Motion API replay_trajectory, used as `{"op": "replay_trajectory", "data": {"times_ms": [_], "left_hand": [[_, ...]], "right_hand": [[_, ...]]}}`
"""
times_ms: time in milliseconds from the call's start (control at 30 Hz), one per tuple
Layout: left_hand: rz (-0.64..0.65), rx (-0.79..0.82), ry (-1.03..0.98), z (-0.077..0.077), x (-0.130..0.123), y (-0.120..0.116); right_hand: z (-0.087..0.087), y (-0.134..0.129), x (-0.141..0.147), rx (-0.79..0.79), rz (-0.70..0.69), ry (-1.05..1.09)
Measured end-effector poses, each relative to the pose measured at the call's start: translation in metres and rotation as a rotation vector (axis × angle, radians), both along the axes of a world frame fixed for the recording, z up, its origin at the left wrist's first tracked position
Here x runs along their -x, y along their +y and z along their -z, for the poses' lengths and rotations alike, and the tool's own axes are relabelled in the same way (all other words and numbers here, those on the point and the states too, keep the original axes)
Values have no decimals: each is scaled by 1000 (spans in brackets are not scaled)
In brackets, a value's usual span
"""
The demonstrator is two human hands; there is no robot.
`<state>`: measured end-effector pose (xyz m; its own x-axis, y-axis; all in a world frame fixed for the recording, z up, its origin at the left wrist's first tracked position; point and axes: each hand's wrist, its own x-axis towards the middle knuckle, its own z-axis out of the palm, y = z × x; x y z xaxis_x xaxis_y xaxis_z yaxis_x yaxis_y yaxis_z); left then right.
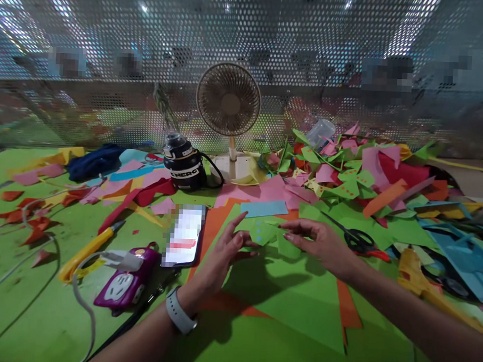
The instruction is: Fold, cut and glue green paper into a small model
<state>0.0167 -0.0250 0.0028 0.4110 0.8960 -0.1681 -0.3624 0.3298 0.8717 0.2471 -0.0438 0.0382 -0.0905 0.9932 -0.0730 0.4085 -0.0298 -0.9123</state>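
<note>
A fan (229, 100) stands behind a black bottle (184, 165) — a lit phone (185, 234) lies nearer, beside the left hand (224, 252) — amid scattered coloured paper (257, 192).

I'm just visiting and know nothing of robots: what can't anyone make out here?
All in the head view:
- Phone screen: hidden by pixel blocks.
- Shapes behind the perforated panel: blurred by mesh and pixel blocks.
- Whether the left hand touches the dotted green paper: too small, blurred.
- The right hand's exact grip: green paper blends with green.
- Bottom of the scrap heap: covered by upper scraps.
</note>
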Motion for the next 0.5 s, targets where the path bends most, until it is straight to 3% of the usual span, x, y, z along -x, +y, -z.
{"op": "replay_trajectory", "data": {"times_ms": [167,400,500], "left_hand": [[-179,87,88,4,-5,0],[150,-31,187,3,-18,-18],[145,8,155,5,-22,-23]], "right_hand": [[8,1,-2,-22,68,169],[3,-3,4,-47,56,168],[3,-6,14,-80,10,95]]}}
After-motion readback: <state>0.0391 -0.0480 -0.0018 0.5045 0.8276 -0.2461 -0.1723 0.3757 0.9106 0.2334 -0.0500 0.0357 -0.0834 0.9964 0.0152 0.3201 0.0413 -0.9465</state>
